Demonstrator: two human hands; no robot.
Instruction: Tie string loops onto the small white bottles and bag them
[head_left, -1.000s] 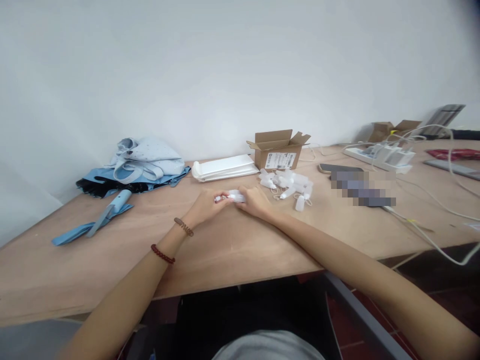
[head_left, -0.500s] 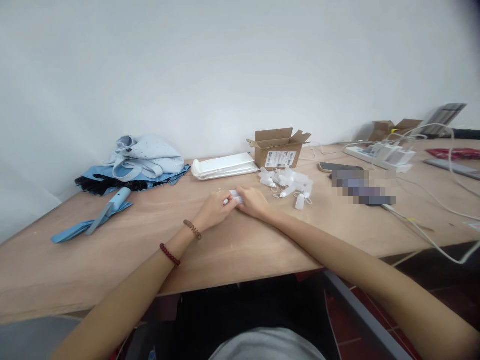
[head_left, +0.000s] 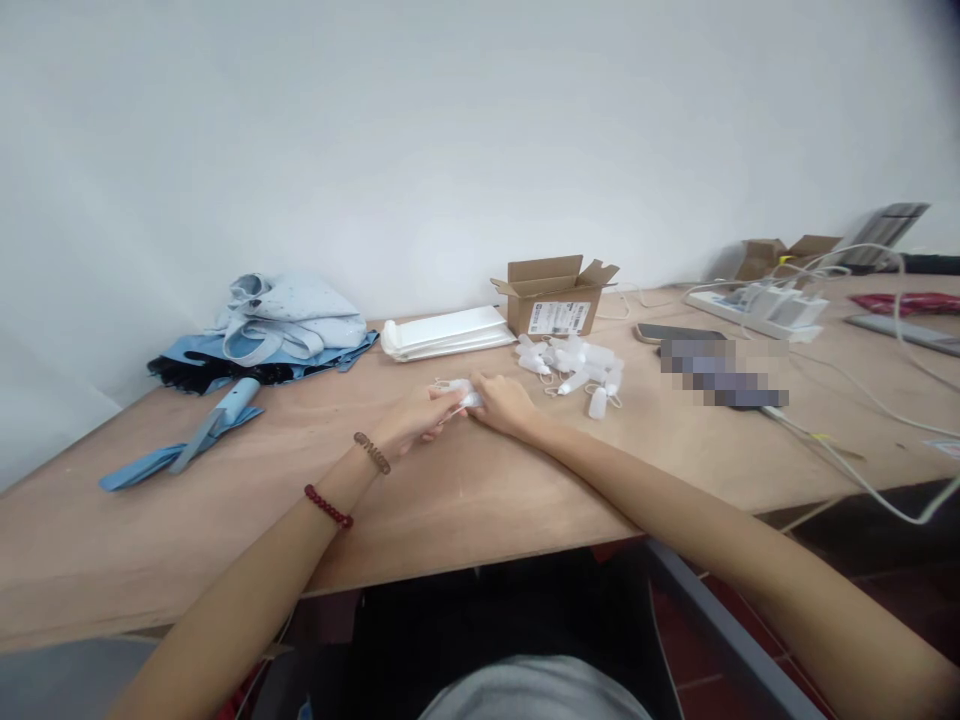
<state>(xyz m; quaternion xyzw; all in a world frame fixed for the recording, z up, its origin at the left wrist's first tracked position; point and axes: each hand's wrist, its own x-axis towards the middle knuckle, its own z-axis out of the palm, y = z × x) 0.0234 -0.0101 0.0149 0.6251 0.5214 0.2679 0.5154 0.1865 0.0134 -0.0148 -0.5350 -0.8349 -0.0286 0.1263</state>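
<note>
Between my hands, over the tabletop, is a small translucent white plastic piece (head_left: 470, 394) with a thin pale cord; the fingers cover part of it. My left hand (head_left: 417, 412) pinches it from the left, thumb on top, cord by the fingertips. On its right side my right hand (head_left: 507, 404) is closed around it, resting close to the wood. Just right of my right hand lies a pile of similar frosted, bottle-shaped pieces (head_left: 574, 360) with string loops.
Behind the pile stands an open cardboard box (head_left: 556, 300), beside flat white packaging (head_left: 450, 332). A blue umbrella (head_left: 232, 400) and pale cloth bag (head_left: 300, 315) lie left. Rightward are phones (head_left: 679, 335), a power strip (head_left: 757, 308) and cables on the wooden table (head_left: 465, 500).
My left hand has shifted slightly left and turned, its fingers pulling back from the right hand, so more of the plastic piece shows. My right hand stays almost in place.
</note>
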